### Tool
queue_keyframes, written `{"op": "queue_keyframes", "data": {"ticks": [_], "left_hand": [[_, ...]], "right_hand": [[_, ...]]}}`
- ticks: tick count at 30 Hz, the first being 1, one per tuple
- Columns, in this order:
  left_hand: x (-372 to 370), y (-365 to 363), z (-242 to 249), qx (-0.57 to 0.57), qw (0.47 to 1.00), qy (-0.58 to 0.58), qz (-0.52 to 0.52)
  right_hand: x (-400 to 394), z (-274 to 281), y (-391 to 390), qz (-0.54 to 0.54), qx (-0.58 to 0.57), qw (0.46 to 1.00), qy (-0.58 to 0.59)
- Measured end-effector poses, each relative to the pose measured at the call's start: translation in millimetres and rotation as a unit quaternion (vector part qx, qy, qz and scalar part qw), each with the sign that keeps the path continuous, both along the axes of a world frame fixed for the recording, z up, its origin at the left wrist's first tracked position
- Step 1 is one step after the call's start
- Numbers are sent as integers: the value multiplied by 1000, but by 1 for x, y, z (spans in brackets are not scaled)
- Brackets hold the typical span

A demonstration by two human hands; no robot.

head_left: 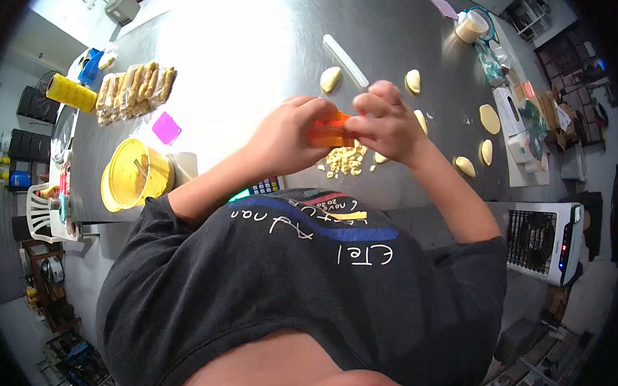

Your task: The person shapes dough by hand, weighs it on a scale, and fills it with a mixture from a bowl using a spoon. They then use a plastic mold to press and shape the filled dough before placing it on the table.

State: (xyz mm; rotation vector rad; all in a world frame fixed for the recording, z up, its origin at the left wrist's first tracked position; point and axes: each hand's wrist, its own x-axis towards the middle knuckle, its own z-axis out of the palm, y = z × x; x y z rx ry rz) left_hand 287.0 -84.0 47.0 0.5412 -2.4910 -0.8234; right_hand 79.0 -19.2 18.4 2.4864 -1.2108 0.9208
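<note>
An orange plastic piece (329, 132) is held over the metal table between my two hands. My left hand (295, 133) has its fingers wrapped round the left side of the orange piece. On its right side, my right hand (386, 124) pinches it with bent fingers. Just below the orange piece lies a pile of pale yellow crumbled filling (345, 161). Folded dough pieces rest around the hands, one (330, 79) above them and another (413, 81) farther right. A white stick (345, 60) lies beyond the hands.
Bagged pastries (136, 92), a purple scraper (166, 128) and a yellow bucket (139, 173) are on the left. A flat dough disc (490, 119) and more folded dough (465, 166) lie on the right. A keypad device (264, 186) sits at the near edge, and a tub (471, 27) at the far right.
</note>
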Motion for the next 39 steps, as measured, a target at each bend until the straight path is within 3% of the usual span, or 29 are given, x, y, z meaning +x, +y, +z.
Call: {"op": "queue_keyframes", "data": {"ticks": [7,10,13,24,32,39], "left_hand": [[2,-8,-1,135,991,17,21],[-3,-5,-4,162,986,2,24],[-5,-4,-4,182,983,-3,4],[-3,-5,-24,167,985,-29,16],[-5,-4,-23,145,988,17,56],[-8,3,-23,165,985,-2,54]], "right_hand": [[-22,-8,13,-81,30,992,-96],[-5,-11,16,-49,66,972,-220],[19,-3,23,-45,134,958,-249],[32,-23,13,-29,195,942,-271],[30,-52,8,-89,62,905,-411],[25,-41,20,-154,17,914,-375]]}}
